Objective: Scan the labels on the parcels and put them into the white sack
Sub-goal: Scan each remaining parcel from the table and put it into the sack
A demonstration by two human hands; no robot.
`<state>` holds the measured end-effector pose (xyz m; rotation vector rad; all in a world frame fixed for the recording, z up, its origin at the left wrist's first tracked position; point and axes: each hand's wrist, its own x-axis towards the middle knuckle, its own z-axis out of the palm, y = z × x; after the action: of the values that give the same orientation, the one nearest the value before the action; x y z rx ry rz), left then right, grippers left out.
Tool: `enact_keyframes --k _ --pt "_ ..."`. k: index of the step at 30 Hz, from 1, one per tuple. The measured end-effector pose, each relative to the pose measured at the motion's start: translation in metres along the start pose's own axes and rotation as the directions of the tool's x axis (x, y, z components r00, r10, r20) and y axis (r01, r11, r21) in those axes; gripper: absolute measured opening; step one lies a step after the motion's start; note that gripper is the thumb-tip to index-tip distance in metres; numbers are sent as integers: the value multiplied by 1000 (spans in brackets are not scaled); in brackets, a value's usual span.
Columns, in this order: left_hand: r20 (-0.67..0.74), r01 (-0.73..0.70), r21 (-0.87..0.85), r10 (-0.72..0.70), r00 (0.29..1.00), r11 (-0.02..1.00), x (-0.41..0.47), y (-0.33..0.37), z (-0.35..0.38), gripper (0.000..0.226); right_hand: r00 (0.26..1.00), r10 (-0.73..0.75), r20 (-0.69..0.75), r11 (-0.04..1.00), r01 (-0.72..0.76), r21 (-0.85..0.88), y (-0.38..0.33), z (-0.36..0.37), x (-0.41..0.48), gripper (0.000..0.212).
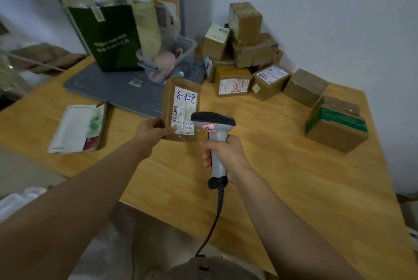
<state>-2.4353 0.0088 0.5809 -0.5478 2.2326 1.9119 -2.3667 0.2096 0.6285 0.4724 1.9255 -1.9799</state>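
Head view: the left hand pinches a flat brown parcel by its lower corner, held up over the wooden table, its label facing up. The right hand is clenched round the scanner, its head just beside the label. This looks like the scanning step; next, the parcel must reach the white sack, which I cannot pick out here

- Flat brown parcel: held upright above the wooden table, white label facing the camera (blue handwriting, barcode along its left edge).
- Scanner: grey body, black head just beside the label's lower right corner.
- Stacked brown boxes: far corner of the table.
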Motion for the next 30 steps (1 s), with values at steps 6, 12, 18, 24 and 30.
enact_keyframes --k 6,12,18,24,30 --pt "-76 25 99 -18 997 995 -7 2 -67 16 990 -115 86 932 138 -335 2 39 -4 12" --pt "-97 48 343 -16 995 938 -18 13 -128 38 961 -205 188 793 275 -544 10 68 -7 14" --pt "-109 89 348 -54 993 933 -27 10 -154 49 941 -238 241 746 336 -575 9 90 -9 16" --pt "-147 114 339 -68 987 934 -35 4 -171 40 915 -272 298 702 400 -589 8 104 -13 17" --pt "-169 125 300 -76 983 946 -40 1 -182 38 897 -290 335 670 440 -598 8 113 -12 15"
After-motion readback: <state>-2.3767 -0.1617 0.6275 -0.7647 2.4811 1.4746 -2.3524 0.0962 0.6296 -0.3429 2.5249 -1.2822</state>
